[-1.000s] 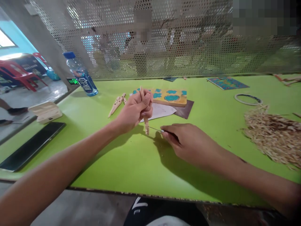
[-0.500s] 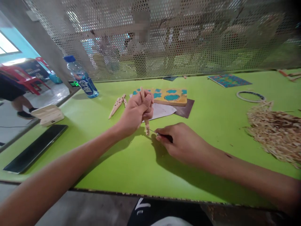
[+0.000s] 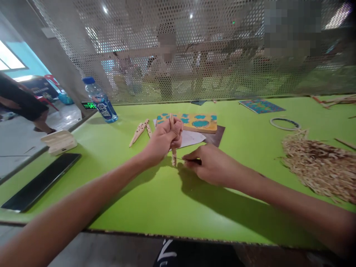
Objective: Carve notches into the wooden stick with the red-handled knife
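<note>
My left hand is closed around a thin carved wooden stick, whose notched end points down below the fist while the other end sticks out above. In my right hand a small carving knife with a dark handle is gripped; its thin blade reaches left to the notched end of the stick. Left of my fist lie several carved wooden sticks with holes. Behind my hands are a yellow board with blue patches, a white paper sheet and a dark brown sheet.
A water bottle, an open white case and a black phone-like slab stand or lie at left. On the right are a pile of wood shavings, a roll of tape and a patterned sheet. A perforated metal screen borders the table's back.
The camera view has tilted up and shifted slightly. Both hands keep their grip, the blade still at the stick's lower end. A person at far left has moved further into view.
</note>
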{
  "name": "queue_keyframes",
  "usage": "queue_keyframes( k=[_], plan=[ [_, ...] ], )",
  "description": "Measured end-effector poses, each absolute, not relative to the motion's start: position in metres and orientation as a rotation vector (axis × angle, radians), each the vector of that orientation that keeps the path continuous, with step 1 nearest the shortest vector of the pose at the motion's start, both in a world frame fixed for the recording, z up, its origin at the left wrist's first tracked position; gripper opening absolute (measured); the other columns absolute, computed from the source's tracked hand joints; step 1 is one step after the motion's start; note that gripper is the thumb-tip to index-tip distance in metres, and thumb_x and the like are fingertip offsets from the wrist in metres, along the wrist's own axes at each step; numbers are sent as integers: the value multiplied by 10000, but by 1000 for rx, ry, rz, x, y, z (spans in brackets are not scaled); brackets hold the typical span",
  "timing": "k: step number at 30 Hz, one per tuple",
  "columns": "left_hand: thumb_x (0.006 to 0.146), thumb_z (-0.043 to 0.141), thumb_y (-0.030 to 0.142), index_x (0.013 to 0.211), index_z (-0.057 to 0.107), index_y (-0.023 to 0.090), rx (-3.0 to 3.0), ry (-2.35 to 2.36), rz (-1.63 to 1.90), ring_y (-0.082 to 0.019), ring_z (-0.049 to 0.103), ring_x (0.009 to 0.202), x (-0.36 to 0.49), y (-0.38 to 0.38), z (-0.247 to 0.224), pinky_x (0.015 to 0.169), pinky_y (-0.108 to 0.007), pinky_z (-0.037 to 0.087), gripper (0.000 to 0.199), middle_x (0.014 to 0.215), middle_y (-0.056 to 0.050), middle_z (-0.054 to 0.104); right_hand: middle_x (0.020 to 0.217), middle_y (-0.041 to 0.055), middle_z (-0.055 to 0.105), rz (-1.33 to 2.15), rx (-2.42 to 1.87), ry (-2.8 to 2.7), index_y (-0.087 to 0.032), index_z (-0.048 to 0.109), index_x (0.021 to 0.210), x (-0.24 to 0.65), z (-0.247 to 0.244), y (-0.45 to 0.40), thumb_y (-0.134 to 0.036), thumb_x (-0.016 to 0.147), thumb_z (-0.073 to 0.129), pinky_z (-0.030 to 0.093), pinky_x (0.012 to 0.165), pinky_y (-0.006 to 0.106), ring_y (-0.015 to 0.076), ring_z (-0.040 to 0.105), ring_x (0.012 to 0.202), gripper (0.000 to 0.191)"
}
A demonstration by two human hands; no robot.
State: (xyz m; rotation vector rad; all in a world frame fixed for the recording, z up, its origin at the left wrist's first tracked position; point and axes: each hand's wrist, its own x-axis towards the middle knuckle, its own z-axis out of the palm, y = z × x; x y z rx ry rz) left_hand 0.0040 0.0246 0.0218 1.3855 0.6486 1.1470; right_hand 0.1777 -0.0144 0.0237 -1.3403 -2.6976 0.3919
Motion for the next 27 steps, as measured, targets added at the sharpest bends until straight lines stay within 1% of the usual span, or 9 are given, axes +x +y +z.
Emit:
queue_keyframes(
  k=[4, 9, 11, 14, 15, 16, 19, 22, 27],
  plan=[
    [1021, 569, 333, 831, 457, 181, 1430, 673, 1125, -44, 310, 485, 8, 26, 21, 510, -175, 260, 267, 605, 78, 372, 914, 121, 768, 129, -1424, -2728, -165, 774, 1027, 174, 20, -21, -208, 931, 509, 378, 632, 317, 223, 667, 723, 285],
    [1050, 479, 215, 789, 414, 185, 1273, 724, 1155, -37, 252, 442, 7, 30, 25, 480, -177, 230, 271, 582, 89, 322, 1058, 168, 751, -226, -1341, -2781, -90, 663, 1286, 167, 6, -37, -82, 907, 447, 384, 603, 345, 279, 688, 794, 436],
    [1057, 450, 199, 773, 408, 183, 1249, 719, 1146, -35, 246, 433, 7, 31, 26, 479, -173, 238, 287, 567, 91, 310, 1055, 152, 761, -160, -1339, -2762, -107, 673, 1274, 168, 7, -35, -102, 930, 441, 387, 611, 353, 276, 692, 793, 415],
    [1053, 464, 201, 778, 433, 176, 1281, 697, 1101, -38, 288, 436, 10, 31, 27, 477, -167, 254, 277, 566, 84, 336, 922, 94, 781, 102, -1407, -2718, -188, 756, 1051, 172, 13, -27, -219, 972, 475, 378, 611, 343, 245, 687, 744, 294],
    [1049, 475, 202, 785, 443, 174, 1285, 693, 1091, -39, 298, 437, 11, 32, 27, 474, -166, 255, 267, 570, 81, 346, 907, 86, 782, 126, -1424, -2706, -201, 763, 1017, 173, 13, -26, -241, 978, 481, 370, 606, 340, 239, 685, 735, 288],
    [1046, 481, 199, 786, 448, 173, 1276, 696, 1088, -38, 298, 435, 12, 33, 27, 470, -165, 255, 263, 571, 81, 348, 921, 88, 784, 100, -1430, -2704, -200, 764, 1037, 173, 13, -25, -239, 976, 486, 361, 599, 339, 238, 685, 736, 287],
    [1045, 467, 180, 750, 425, 176, 1184, 731, 1085, -38, 263, 422, 9, 40, 25, 464, -161, 259, 298, 550, 89, 307, 1027, 125, 773, -191, -1353, -2723, -120, 669, 1300, 173, 5, -26, -129, 948, 472, 331, 585, 349, 262, 692, 791, 403],
    [1051, 438, 177, 740, 422, 179, 1099, 725, 1062, -44, 246, 415, 2, 47, 23, 468, -160, 278, 312, 539, 96, 259, 1027, 134, 753, -283, -1251, -2793, -86, 635, 1327, 174, -2, -26, -87, 954, 448, 312, 574, 353, 256, 688, 790, 418],
    [1055, 424, 184, 772, 452, 178, 1084, 670, 994, -46, 252, 411, -4, 55, 19, 469, -161, 283, 284, 550, 93, 274, 1049, 132, 738, -273, -1212, -2870, -87, 618, 1340, 182, 3, -28, -38, 893, 473, 290, 566, 365, 255, 685, 785, 472]
  ],
)
